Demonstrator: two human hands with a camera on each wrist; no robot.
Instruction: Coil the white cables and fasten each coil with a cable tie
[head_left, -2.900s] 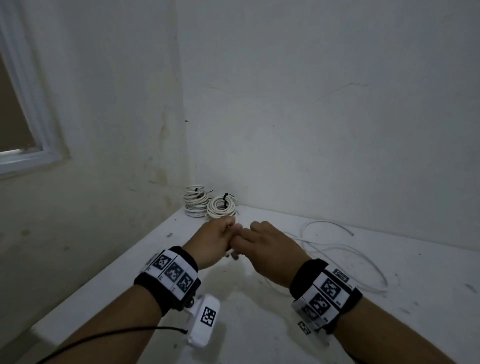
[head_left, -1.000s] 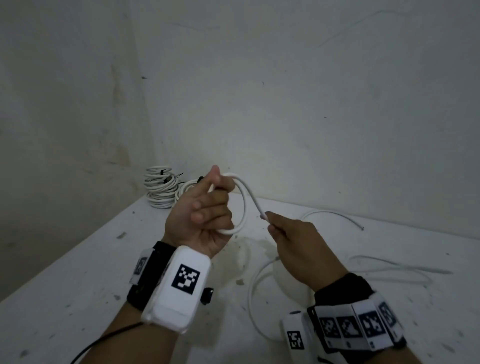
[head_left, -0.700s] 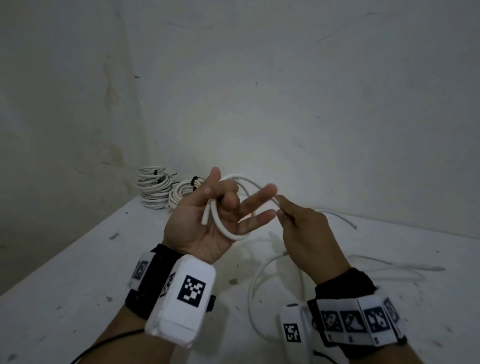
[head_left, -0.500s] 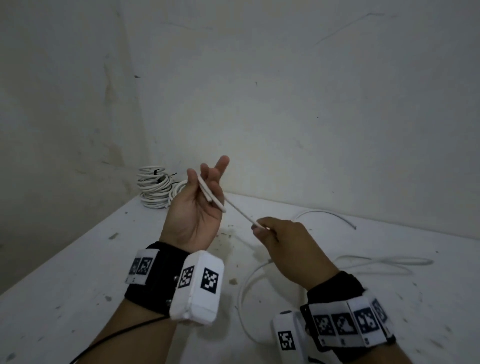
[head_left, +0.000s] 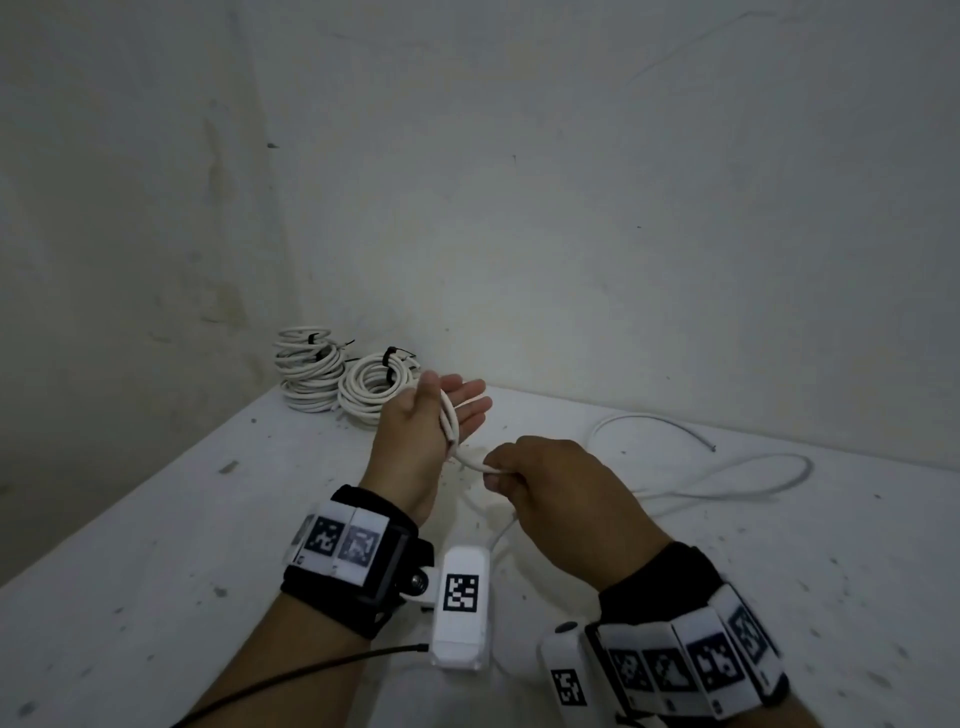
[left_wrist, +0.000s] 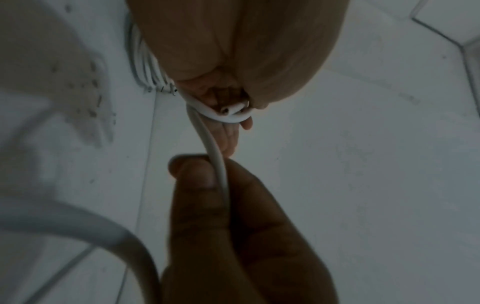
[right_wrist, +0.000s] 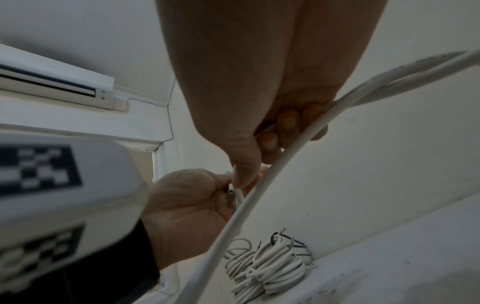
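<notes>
1. Half a second on, both hands have dropped lower over the desk (head_left: 156, 545) and closer together: the right hand (head_left: 561, 499) has swung in under the left hand (head_left: 421, 436), so the straight run of cable between them has become a short curve.
2. Judged from this, a further turn is being laid on, so the coil is only a few turns in; most of the length waits to be wound, and no tie can go on yet.
3. Two finished coils (head_left: 340, 379) with dark ties sit in the desk's far left corner against the wall (head_left: 623, 208), just beyond the left hand and apart from both hands.
4. Loose white cable (head_left: 727, 480) trails over the desk to the right of the right hand, its free end lying near the wall.
5. Left hand is raised, palm open and fingers extended, with the started loops lying across the palm under the thumb; the cut end shows there in the left wrist view.
6. Right hand is pinching the cable between thumb and curled fingers, just below the left palm.
</notes>
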